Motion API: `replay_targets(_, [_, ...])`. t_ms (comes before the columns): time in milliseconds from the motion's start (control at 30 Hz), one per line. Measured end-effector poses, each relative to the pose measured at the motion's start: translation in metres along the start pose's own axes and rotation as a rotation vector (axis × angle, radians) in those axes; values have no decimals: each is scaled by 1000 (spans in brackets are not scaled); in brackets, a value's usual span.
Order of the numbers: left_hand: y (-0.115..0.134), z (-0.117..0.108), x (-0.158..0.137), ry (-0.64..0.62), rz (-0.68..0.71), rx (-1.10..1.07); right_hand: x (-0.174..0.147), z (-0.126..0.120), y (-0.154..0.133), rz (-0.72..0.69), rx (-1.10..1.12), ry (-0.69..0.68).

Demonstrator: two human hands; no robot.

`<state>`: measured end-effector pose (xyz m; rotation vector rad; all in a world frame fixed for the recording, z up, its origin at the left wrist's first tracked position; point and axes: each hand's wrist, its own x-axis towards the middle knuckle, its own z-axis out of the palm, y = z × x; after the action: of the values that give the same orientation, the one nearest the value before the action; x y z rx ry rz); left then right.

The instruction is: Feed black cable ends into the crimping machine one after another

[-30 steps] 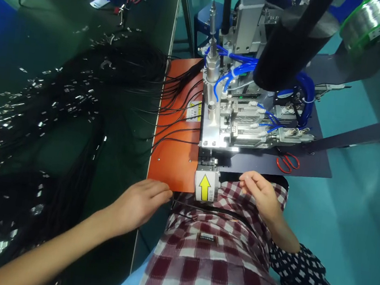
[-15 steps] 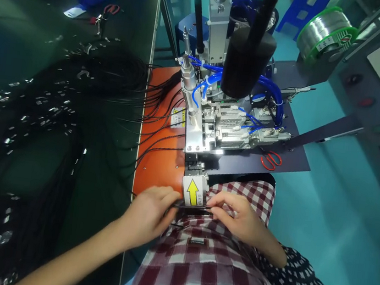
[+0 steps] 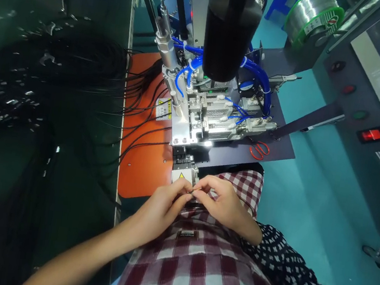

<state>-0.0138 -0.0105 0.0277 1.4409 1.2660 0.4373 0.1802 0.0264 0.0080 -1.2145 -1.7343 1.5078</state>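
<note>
The fingertips of my left hand (image 3: 163,204) and my right hand (image 3: 222,203) meet in front of my apron. Between them both hands pinch the end of a thin black cable (image 3: 192,191); only a short dark bit shows, with the rest hidden by the fingers. Just beyond the fingertips is a white block (image 3: 179,174) bearing a yellow arrow, now partly covered by my left hand. Behind it stands a metal machine (image 3: 207,117) with blue air hoses. Several black cables (image 3: 141,145) run across an orange plate (image 3: 143,180) into the machine's left side.
A dark heap of black cables (image 3: 83,55) covers the table at left. Red-handled scissors (image 3: 259,150) lie on the machine's dark base. A solder wire spool (image 3: 312,19) stands at the back right, near a control panel with a red switch (image 3: 372,135). A black cylinder (image 3: 231,39) hangs above the machine.
My hands have come together from either side of the white block, so their fingertips now meet at the cable end. The view has shifted, moving the machine left and slightly up.
</note>
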Motion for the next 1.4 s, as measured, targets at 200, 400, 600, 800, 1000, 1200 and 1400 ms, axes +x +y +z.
replay_targets(200, [-6,0,9,46,-71,-260,6,-4,13,192,364,-16])
replay_targets(400, [-6,1,10,53,-87,-296,9,3,7,73,186,63])
replay_targets(600, [-3,-5,18,-4,-131,-460,14,5,10,16,224,34])
replay_targets(800, [-3,-4,18,189,-117,-492,16,7,19,154,555,57])
replay_targets(1000, [-4,-1,19,313,-86,-429,9,13,7,92,393,178])
replay_targets(1200, [-8,1,20,392,-57,-389,5,18,1,-197,-79,330])
replay_targets(1400, [-11,2,21,449,-14,-377,2,22,7,-354,-207,323])
